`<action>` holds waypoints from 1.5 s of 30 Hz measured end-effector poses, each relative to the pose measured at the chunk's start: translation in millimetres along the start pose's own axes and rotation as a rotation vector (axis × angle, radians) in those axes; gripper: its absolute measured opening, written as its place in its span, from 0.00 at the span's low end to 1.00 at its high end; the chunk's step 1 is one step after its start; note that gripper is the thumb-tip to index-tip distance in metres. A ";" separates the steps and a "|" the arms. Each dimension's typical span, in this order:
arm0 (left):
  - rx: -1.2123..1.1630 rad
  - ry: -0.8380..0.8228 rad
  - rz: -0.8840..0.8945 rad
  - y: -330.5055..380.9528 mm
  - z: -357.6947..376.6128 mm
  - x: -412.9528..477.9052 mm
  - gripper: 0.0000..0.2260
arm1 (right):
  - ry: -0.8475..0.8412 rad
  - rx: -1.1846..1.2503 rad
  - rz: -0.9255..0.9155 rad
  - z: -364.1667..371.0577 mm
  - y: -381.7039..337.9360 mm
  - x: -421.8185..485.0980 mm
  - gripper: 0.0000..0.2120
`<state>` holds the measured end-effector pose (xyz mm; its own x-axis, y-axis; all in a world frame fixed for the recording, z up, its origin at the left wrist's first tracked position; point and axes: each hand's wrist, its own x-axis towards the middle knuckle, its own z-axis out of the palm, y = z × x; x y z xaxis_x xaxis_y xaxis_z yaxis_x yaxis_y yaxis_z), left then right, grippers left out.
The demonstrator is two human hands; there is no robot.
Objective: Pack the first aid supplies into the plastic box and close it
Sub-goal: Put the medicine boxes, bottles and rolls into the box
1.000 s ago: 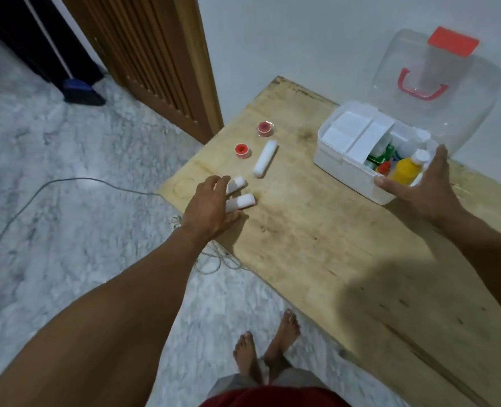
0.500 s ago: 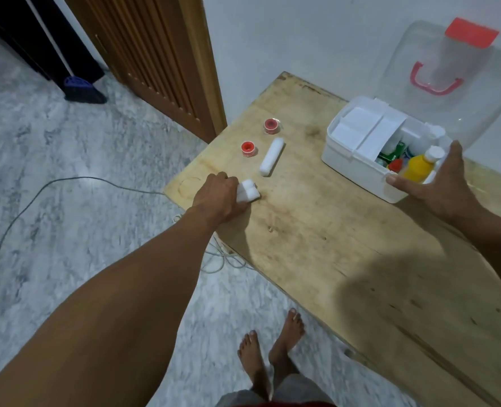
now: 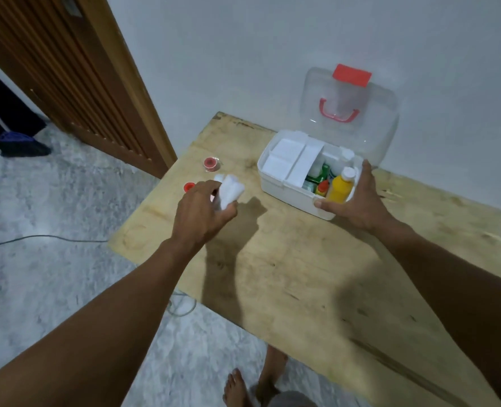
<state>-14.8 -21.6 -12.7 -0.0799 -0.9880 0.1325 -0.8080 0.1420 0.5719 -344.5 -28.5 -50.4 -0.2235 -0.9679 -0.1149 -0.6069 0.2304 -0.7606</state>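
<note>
A white plastic box [image 3: 287, 193] stands open at the back of the wooden board [image 3: 302, 274], its clear lid [image 3: 375, 136] with red handle and latch leaning on the wall. Inside are a white tray, a yellow bottle [image 3: 340, 188], a small red-capped bottle and something green. My right hand [image 3: 357, 202] rests on the box's front right corner, thumb along the front wall. My left hand [image 3: 202, 212] grips white gauze rolls [image 3: 230, 190], raised above the board left of the box. Two red tape rolls [image 3: 212, 163] [image 3: 189, 187] lie on the board beyond my left hand.
A slatted wooden door [image 3: 81, 83] stands at the left, by the board's far corner. A cable [image 3: 37, 237] runs over the marble floor and under the board's left edge. My bare feet [image 3: 243, 386] are below the near edge. A dark brush [image 3: 23, 145] lies far left.
My left hand closed round the gauze rolls on the board, lifted them and moved right, toward the box. The right hand stayed on the box corner. The long white roll is out of sight.
</note>
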 end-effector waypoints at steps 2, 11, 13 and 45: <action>-0.159 0.025 -0.013 31.9 5.2 15.6 0.15 | 0.015 0.012 -0.005 1.5 1.8 0.8 0.69; -0.750 -0.333 -0.065 121.2 40.9 76.3 0.08 | 0.057 0.024 -0.024 5.6 2.5 -1.4 0.67; -0.779 -0.401 -0.093 128.4 43.8 85.1 0.07 | 0.048 0.018 -0.004 6.8 4.2 0.2 0.69; -0.239 -1.143 0.739 144.7 58.0 174.2 0.18 | 0.054 -0.010 -0.171 -6.3 -32.1 -3.3 0.52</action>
<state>-179.4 -176.8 46.1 -0.9656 -0.1640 -0.2020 -0.2593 0.5425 0.7990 -329.1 -32.1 -21.5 -0.1566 -0.9864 0.0500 -0.6468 0.0642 -0.7600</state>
